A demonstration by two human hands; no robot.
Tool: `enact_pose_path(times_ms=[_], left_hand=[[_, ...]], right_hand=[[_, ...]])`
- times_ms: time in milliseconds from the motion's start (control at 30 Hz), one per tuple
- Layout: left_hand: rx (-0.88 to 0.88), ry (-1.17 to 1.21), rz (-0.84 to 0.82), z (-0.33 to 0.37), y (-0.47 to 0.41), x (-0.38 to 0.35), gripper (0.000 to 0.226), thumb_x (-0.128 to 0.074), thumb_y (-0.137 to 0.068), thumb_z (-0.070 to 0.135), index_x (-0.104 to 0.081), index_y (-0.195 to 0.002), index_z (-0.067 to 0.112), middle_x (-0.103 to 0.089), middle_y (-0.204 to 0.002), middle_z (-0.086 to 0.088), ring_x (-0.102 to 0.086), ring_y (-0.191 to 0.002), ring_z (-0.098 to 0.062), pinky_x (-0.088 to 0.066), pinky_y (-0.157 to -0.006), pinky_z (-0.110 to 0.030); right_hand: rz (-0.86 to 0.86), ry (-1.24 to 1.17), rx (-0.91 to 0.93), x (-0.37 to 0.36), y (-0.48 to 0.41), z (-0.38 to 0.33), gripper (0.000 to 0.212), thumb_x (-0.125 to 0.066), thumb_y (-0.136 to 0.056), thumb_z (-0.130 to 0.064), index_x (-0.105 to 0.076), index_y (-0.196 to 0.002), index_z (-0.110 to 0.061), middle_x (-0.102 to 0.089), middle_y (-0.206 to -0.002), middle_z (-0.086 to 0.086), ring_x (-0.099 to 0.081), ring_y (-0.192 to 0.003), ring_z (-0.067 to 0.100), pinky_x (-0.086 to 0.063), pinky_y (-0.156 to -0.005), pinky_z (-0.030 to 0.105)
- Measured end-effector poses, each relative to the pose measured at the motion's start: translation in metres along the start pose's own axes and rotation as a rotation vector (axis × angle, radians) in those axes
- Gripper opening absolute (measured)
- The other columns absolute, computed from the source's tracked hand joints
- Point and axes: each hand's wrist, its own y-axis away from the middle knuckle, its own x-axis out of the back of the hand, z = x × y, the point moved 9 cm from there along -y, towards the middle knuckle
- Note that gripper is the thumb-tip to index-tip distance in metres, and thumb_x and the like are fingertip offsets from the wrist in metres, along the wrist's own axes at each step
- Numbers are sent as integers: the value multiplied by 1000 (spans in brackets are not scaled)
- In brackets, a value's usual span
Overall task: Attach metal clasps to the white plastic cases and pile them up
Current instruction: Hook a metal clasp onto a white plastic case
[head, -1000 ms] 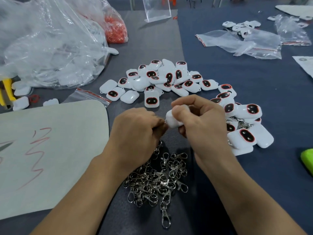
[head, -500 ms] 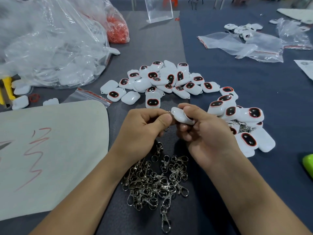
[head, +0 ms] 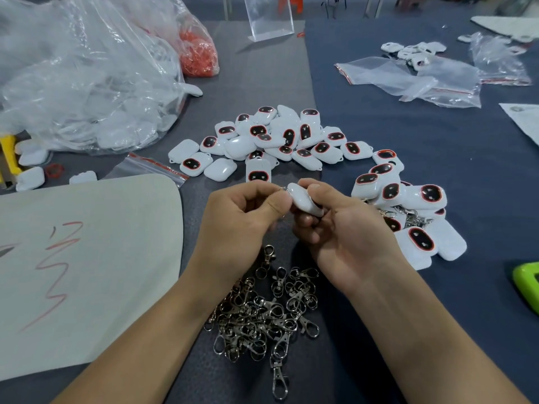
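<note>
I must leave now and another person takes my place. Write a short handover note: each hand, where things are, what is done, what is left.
Left hand pinches a metal clasp at the end of the white case held by the right hand; attached or not, unclear.
Loose clasps lie nearest you; bare cases beyond the hands.
Done: finished pile at the right, clasps showing.
Left: this case, then the bare cases.

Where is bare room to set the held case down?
Free: blue cloth between the right case pile and the zip bags; the beige sheet at left. Crowded: the clasp heap near centre, and the middle case pile beyond it.
</note>
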Motion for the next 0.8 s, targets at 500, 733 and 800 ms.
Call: enact_pose_path(times_ms=[500,733,800], left_hand=[[-261,-482,-39,24,1,0,13,-73,-85,19,-65,-74,23,-49,-65,10,-48,-65,-7,-35,-59,-17],[-405,-679,-67,34,5,-1,7,-73,-88,20,-68,-84,24,-48,-72,21,-49,-76,4,-33,-67,-8],[-349,-571,-42,31,5,3,4,-71,-89,27,-69,-85,27,-48,-64,17,-47,-64,0,-32,-61,-9]], right_hand=[[115,298,442,4,15,-36,27,-63,-93,1,-75,-77,-17,-61,-64,2,-46,-46,11,-36,-40,18],[62,711,748,-14,34,-55,17,-67,-87,-11,-76,-80,-24,-65,-66,4,-53,-55,23,-46,-46,37],[44,447,539,-4,21,-46,23,-64,-92,-6,-75,-79,-20,-65,-65,2,-50,-49,14,-40,-41,25]])
